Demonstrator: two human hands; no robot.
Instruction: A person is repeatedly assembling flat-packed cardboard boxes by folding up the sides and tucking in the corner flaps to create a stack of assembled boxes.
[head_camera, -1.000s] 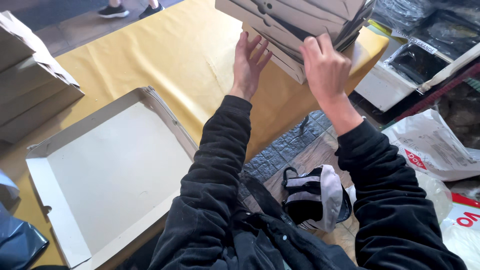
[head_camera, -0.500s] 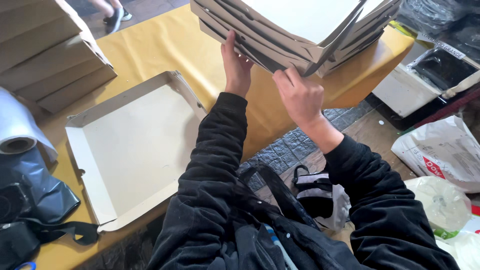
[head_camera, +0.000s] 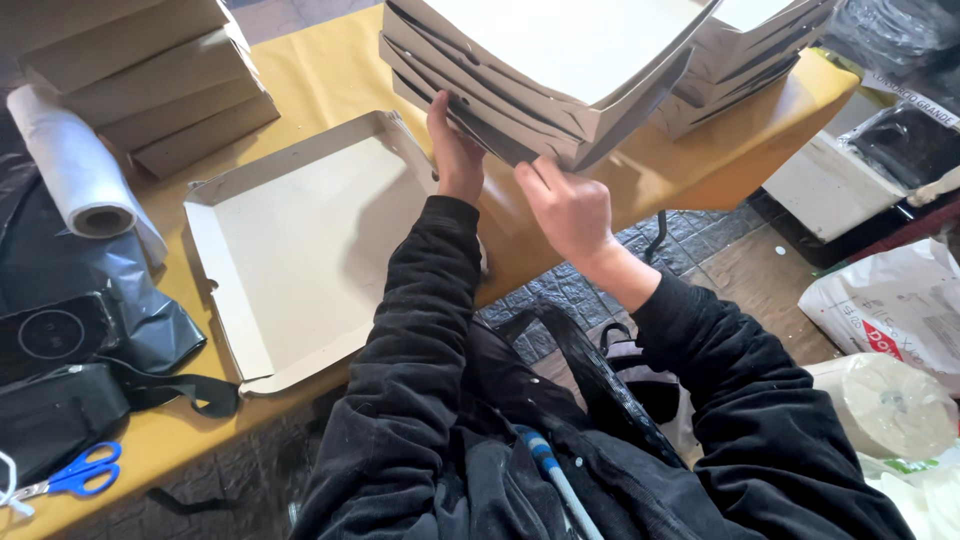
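A stack of open cardboard box trays (head_camera: 545, 60) rests on the yellow table (head_camera: 330, 70), hanging over its near edge. My left hand (head_camera: 455, 150) presses against the stack's left underside, fingers under the lowest trays. My right hand (head_camera: 568, 205) pinches the near corner of a lower tray, thumb on top. One shallow open tray (head_camera: 300, 240) lies flat on the table to the left of my arms.
Closed flat boxes (head_camera: 140, 80) are piled at the far left, with a white film roll (head_camera: 85, 175) beside them. A black bag (head_camera: 90, 340) and blue scissors (head_camera: 70, 475) lie at the near left. White bags (head_camera: 890, 310) and a paper roll (head_camera: 885, 405) sit on the floor at right.
The view has dropped and shifted left, so the stack looks closer. My right hand has slid down from the stack's upper edge to its lower near corner. My left hand stays under the stack.
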